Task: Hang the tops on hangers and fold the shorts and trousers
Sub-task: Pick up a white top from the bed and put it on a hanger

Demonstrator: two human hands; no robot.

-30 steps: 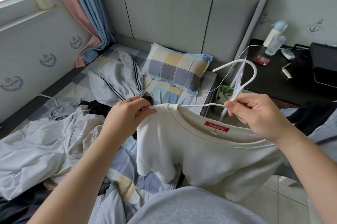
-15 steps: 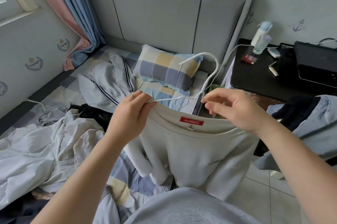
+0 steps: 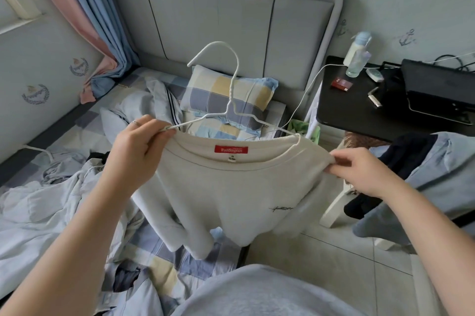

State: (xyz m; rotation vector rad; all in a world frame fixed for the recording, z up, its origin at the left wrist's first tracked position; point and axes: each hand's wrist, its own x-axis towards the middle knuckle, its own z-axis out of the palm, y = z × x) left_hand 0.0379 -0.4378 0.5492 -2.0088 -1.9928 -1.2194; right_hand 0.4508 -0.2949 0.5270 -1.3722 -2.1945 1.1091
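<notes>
the cream top (image 3: 231,192) hangs in the air over the edge of the bed (image 3: 159,264), with the white wire hanger (image 3: 232,89) set in its neck opening and the hook standing up in front of the checked pillow (image 3: 231,94). the left hand (image 3: 138,146) pinches one shoulder of the top together with the hanger's end. the right hand (image 3: 359,171) pinches the fabric at the other shoulder, which is stretched out sideways.
</notes>
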